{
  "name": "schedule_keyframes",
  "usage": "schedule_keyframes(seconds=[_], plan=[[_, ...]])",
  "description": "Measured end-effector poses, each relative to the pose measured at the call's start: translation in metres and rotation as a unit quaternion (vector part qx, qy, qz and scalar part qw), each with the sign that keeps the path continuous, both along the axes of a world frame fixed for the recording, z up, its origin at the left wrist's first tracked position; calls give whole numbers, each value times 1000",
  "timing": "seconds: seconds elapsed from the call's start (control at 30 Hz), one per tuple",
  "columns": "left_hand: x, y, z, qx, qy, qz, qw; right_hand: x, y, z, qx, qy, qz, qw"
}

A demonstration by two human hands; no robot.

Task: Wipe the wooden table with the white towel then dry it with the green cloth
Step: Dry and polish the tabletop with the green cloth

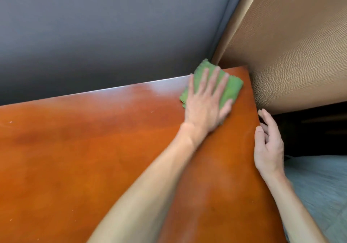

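**Green cloth pressed flat at the table's far corner**

One table (78,158) fills the lower left of the frame: a smooth, glossy orange-brown wooden top with a straight edge and a pale sheen near its far rim. One cloth (232,88), green, soft and nubbly, folded to a rough square with frayed-looking edges, lies at the upper right corner of the tabletop, just right of centre frame. The left hand (204,104) lies palm-down on it, fingers spread and straight, pressing rather than gripping; nothing is closed in it. The right hand (267,145), at the right of the frame, rests against the table's side edge with fingers loosely curled, holding nothing. Behind, a matt grey wall (112,27) takes the upper left; a tan panel (293,45) with fine ribbed grain fills the upper right. Grey fabric (319,196) shows lower right. No writing can be read.
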State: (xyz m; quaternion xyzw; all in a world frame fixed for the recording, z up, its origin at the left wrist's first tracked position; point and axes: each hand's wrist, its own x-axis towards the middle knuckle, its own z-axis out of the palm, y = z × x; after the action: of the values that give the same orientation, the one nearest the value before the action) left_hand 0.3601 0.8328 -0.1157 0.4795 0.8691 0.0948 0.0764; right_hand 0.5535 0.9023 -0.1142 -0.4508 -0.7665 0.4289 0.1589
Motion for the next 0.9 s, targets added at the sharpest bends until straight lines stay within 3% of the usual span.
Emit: schedule_keyframes(seconds=[0.13,0.3,0.47,0.63,0.77,0.9], plan=[[-53,-39,-2,-25,20,63,997,-4,1,-4,22,-44,22,999],[-20,-107,1,-39,38,95,994,-5,0,-3,31,-21,13,999],[60,-99,3,-29,27,-65,997,-3,-3,-5,62,34,-27,997],[56,-13,1,-16,15,-202,979,-2,-5,-6,97,63,-51,992],[-3,20,9,-41,25,-142,989,-1,-6,-3,134,30,-32,990],[-56,-4,13,-62,19,-22,998,2,-13,4,190,2,-5,982]])
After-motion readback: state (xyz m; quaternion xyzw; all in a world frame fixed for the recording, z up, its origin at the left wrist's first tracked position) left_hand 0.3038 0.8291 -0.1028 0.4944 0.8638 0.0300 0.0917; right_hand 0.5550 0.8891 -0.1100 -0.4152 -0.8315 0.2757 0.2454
